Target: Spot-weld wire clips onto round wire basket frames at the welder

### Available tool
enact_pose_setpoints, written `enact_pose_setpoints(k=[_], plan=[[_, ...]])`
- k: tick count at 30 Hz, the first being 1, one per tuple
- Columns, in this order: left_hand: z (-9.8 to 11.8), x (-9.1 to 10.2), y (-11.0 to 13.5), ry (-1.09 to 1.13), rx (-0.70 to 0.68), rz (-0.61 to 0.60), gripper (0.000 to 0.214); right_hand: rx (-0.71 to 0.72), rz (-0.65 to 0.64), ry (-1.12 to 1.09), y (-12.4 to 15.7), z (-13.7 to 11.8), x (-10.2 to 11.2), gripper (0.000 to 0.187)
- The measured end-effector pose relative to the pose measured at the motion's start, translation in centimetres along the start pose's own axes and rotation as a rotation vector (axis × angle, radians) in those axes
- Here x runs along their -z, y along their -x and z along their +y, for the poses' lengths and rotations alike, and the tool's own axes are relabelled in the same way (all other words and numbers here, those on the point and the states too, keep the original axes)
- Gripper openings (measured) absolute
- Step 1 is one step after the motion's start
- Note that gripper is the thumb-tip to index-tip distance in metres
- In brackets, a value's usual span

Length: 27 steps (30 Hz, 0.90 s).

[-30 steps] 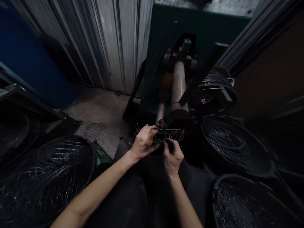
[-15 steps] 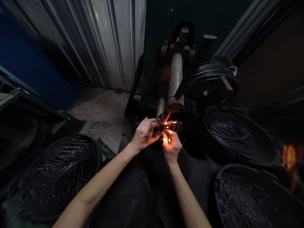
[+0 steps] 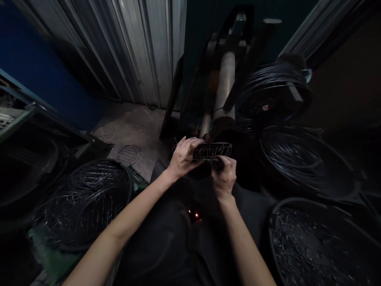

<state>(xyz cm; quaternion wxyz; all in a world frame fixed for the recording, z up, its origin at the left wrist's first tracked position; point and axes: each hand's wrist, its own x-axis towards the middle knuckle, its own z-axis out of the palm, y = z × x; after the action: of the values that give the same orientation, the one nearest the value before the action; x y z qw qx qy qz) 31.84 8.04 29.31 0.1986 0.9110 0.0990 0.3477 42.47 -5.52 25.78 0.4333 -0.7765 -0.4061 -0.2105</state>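
Left hand (image 3: 185,157) gripping wire frame (image 3: 220,150) at its left part; right hand (image 3: 224,174) curled at its near edge, hold unclear. Frame sits at the machine's (image 3: 225,85) near end, likely two-handed for steadiness. Left tub (image 3: 130,180), right tub (image 3: 271,234) probably within reach.

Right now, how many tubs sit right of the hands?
2: the farther tub, holding coiled wire, and the nearer tub, holding small bits. Others may be hidden in the dark.

wire frame (image 3: 218,151): bare metal | machine cylinder (image 3: 226,79): smooth matt metal | wall (image 3: 149,51): ribbed metal | wire coil (image 3: 293,157): glossy metal
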Motion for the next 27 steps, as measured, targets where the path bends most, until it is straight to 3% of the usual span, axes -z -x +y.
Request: enact_pose_setpoints(k=[6, 9, 13, 19, 21, 23, 25, 27], plan=[[-1.8, 2.2, 3.3, -0.092, 0.210, -0.001, 0.083, 0.037, 0.051, 0.027, 0.3, 0.4, -0.3, 0.021], [-2.4, 2.3, 3.9, -0.135, 0.269, -0.073, 0.086, 0.019, 0.071, 0.023, 0.4, 0.7, -0.3, 0.024], [-2.7, 1.3, 3.0, -0.181, 0.286, -0.127, 0.075, 0.030, 0.077, 0.017, 0.3, 0.8, -0.4, 0.027], [-2.4, 0.8, 3.1, -0.219, 0.269, -0.057, 0.060, -0.027, 0.053, -0.020, 0.5, -0.4, -0.3, 0.030], [-2.0, 1.2, 3.4, -0.245, 0.256, -0.031, 0.059, -0.074, 0.022, -0.026, 0.8, 0.2, 1.3, 0.033], [-1.3, 2.0, 3.7, -0.275, 0.210, -0.025, 0.059, -0.112, 0.002, 0.021, 1.6, 2.3, 4.3, 0.036], [-0.2, 2.9, 4.0, -0.289, 0.127, -0.054, 0.059, -0.182, -0.006, 0.169, 3.3, 5.9, 8.8, 0.038], [1.3, 3.7, 4.1, -0.278, 0.048, -0.122, 0.058, -0.355, -0.063, 0.406, 5.8, 10.2, 14.0, 0.043]])
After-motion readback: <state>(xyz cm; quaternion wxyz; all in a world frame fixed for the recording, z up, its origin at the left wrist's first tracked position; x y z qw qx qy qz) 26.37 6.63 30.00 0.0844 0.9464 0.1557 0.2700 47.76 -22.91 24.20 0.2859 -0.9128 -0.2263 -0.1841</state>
